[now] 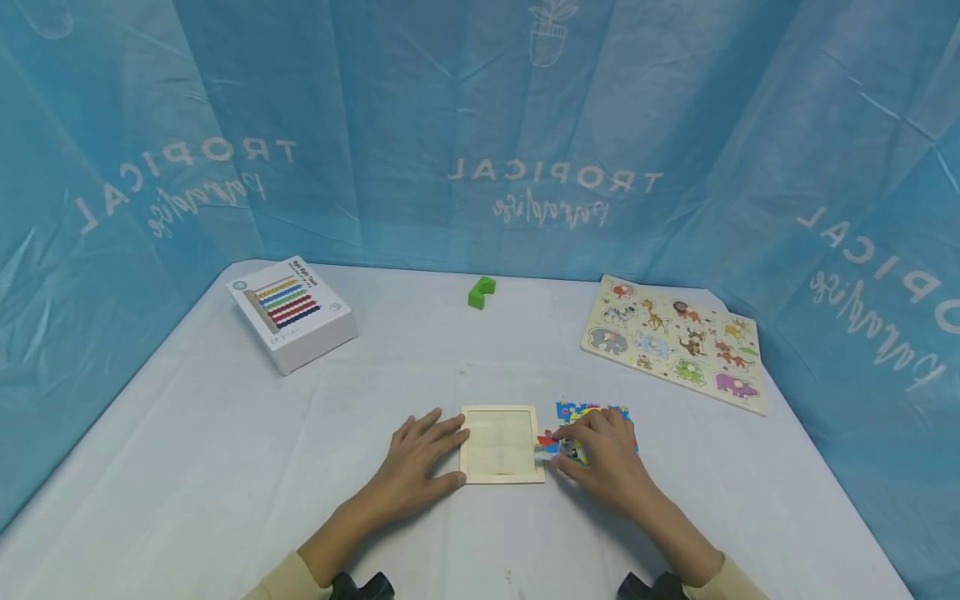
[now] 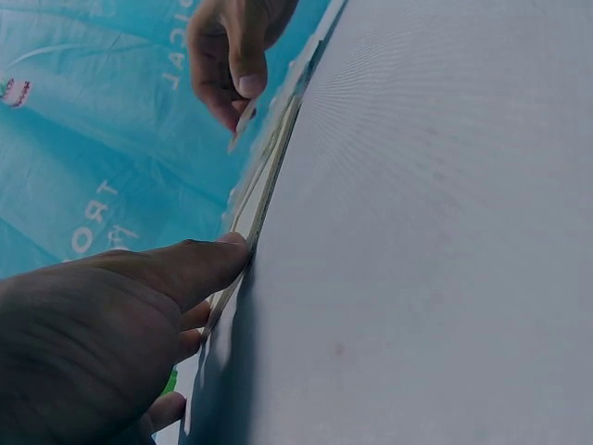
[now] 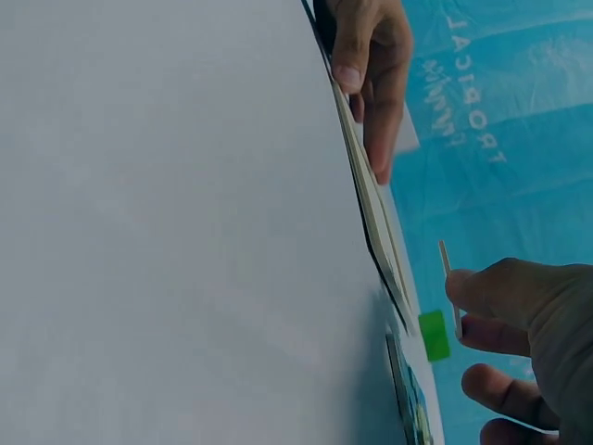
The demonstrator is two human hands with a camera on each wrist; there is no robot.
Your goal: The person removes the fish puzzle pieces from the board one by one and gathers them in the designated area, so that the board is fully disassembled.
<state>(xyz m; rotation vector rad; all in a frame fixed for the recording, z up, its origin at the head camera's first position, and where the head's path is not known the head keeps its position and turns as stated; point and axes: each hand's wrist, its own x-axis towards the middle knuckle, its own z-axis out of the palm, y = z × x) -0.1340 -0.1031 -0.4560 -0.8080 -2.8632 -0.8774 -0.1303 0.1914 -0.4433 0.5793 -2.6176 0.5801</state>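
A square wooden puzzle tray lies in front of me, its pale inside bare. My left hand rests at the tray's left side, fingers spread, with fingertips and thumb right at the rim. Just past the tray's right edge, my right hand pinches a thin puzzle piece with red and blue on its face. In the right wrist view the piece appears edge-on between thumb and fingers, raised above the table. Colourful puzzle pieces lie under and behind the right hand, which partly hides them.
At the back left stands a white box with coloured rows printed on it. A green block sits at the back middle. An animal puzzle board lies at the back right. Blue curtain hangs along the table's far edge.
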